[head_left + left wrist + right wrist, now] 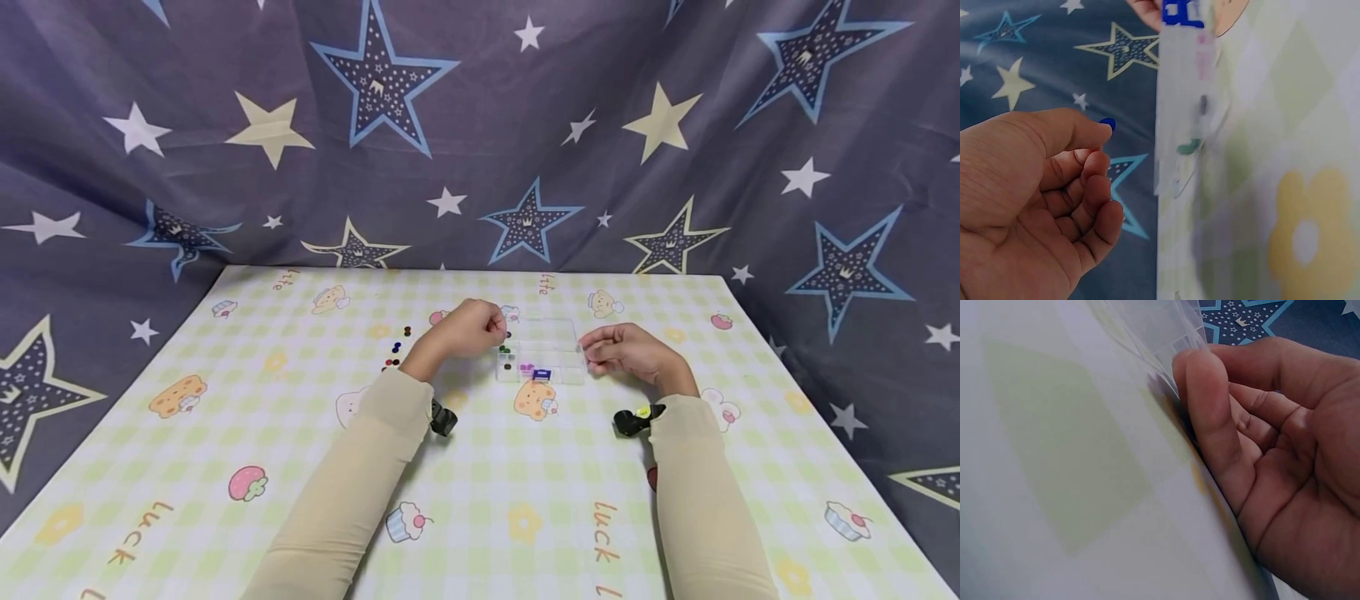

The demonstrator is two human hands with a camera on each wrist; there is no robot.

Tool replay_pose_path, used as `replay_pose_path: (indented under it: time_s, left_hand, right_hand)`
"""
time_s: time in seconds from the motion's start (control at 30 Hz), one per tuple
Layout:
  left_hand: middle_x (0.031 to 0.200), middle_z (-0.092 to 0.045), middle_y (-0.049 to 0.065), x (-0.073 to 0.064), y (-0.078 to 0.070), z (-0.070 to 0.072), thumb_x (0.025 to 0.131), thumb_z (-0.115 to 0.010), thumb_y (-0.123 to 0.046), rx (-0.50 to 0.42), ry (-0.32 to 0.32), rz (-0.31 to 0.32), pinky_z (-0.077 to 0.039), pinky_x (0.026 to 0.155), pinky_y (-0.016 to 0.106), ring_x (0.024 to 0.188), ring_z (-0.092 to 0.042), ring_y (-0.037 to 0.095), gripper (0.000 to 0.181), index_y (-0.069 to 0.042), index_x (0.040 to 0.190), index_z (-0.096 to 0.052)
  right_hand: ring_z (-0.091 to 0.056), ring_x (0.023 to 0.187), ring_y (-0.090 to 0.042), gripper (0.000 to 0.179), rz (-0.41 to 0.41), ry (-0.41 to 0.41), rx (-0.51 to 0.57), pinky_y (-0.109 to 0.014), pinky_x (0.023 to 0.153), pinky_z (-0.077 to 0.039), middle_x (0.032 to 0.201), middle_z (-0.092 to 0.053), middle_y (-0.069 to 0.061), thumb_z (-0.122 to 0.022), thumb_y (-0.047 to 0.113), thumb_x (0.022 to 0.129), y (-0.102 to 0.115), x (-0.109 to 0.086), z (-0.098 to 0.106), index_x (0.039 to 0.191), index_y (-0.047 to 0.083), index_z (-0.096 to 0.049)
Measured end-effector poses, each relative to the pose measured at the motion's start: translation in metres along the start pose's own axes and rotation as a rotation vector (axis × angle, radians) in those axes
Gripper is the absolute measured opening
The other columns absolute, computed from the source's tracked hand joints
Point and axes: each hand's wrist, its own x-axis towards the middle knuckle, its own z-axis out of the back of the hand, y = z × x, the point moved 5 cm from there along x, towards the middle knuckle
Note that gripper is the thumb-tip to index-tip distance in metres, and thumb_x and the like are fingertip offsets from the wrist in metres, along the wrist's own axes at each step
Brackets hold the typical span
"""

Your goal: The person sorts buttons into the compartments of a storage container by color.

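My left hand pinches a small blue round piece between thumb and forefinger, its other fingers curled. It is over the left side of a clear plastic compartment box with its lid raised at the back. Green pieces, a dark brown piece and pink pieces lie in separate compartments, and a blue label shows at the front. The right hand grips the box's right edge with thumb and fingertips; in the right wrist view the fingertips meet the clear plastic.
Left of the box, partly behind the left forearm, lie small loose pieces: brown, blue and red. A checked cloth with printed pictures covers the table. A dark star-patterned curtain hangs behind it.
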Motion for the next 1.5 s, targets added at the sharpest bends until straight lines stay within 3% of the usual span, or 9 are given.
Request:
replay_pose_path:
  time_s: [0.2, 0.4, 0.6, 0.83, 1.13, 1.3, 1.5]
  left_hand:
    - [0.067, -0.053, -0.001, 0.009, -0.006, -0.012, 0.092, -0.059, -0.004, 0.009, 0.018, -0.036, -0.041, 0.071, 0.028, 0.064, -0.045, 0.012, 0.013, -0.009, 0.081, -0.063]
    - [0.07, -0.055, -0.001, 0.016, -0.015, -0.021, 0.092, -0.061, -0.004, 0.031, 0.036, -0.052, -0.043, 0.076, 0.028, 0.068, -0.048, 0.013, 0.011, -0.009, 0.082, -0.064]
    - [0.073, -0.061, 0.001, 0.019, -0.025, -0.029, 0.094, -0.064, -0.004, 0.071, 0.049, -0.04, -0.046, 0.08, 0.03, 0.069, -0.051, 0.014, 0.013, -0.009, 0.082, -0.066]
    - [0.072, -0.059, 0.001, 0.021, -0.024, -0.033, 0.096, -0.061, -0.004, 0.094, 0.037, -0.011, -0.045, 0.083, 0.03, 0.071, -0.052, 0.014, 0.015, -0.009, 0.082, -0.066]
    - [0.073, -0.06, 0.001, 0.014, -0.016, -0.021, 0.094, -0.058, -0.002, 0.08, -0.014, 0.014, -0.045, 0.074, 0.029, 0.067, -0.052, 0.014, 0.016, -0.01, 0.083, -0.067]
    - [0.069, -0.057, 0.0, 0.002, -0.004, -0.007, 0.093, -0.055, -0.001, 0.105, -0.026, 0.018, -0.043, 0.071, 0.029, 0.064, -0.049, 0.014, 0.018, -0.009, 0.08, -0.066]
    - [0.075, -0.063, 0.001, -0.019, 0.015, 0.017, 0.093, -0.057, -0.004, 0.138, -0.03, 0.047, -0.046, 0.071, 0.033, 0.066, -0.053, 0.015, 0.016, -0.008, 0.086, -0.07]
  right_hand:
    - [-0.067, 0.078, -0.015, 0.037, 0.006, 0.007, -0.001, -0.028, 0.075, -0.058, 0.096, -0.068, -0.008, -0.06, -0.006, 0.098, 0.003, -0.001, 0.0, 0.131, -0.018, -0.051]
    - [-0.067, 0.078, -0.015, 0.037, 0.005, 0.011, 0.006, -0.028, 0.075, -0.058, 0.097, -0.07, -0.01, -0.059, -0.007, 0.098, 0.006, -0.001, -0.002, 0.133, -0.017, -0.051]
    - [-0.068, 0.078, -0.015, 0.037, 0.01, 0.014, -0.005, -0.028, 0.075, -0.058, 0.097, -0.07, -0.009, -0.058, -0.007, 0.099, 0.004, 0.002, -0.001, 0.133, -0.018, -0.05]
    - [-0.068, 0.078, -0.015, 0.037, 0.015, 0.019, -0.007, -0.029, 0.075, -0.058, 0.097, -0.07, -0.009, -0.057, -0.006, 0.099, 0.002, 0.004, -0.001, 0.133, -0.016, -0.05]
    - [-0.068, 0.078, -0.015, 0.036, 0.016, 0.014, -0.008, -0.029, 0.075, -0.058, 0.097, -0.07, -0.009, -0.056, -0.007, 0.099, -0.001, 0.004, 0.0, 0.132, -0.017, -0.05]
    - [-0.067, 0.078, -0.015, 0.034, 0.009, -0.003, -0.005, -0.028, 0.074, -0.058, 0.095, -0.069, -0.008, -0.058, -0.007, 0.098, -0.001, 0.002, -0.001, 0.13, -0.016, -0.052]
    - [-0.067, 0.078, -0.015, 0.033, 0.014, -0.004, -0.003, -0.028, 0.074, -0.058, 0.096, -0.069, -0.008, -0.058, -0.007, 0.098, -0.001, 0.0, -0.001, 0.129, -0.015, -0.054]
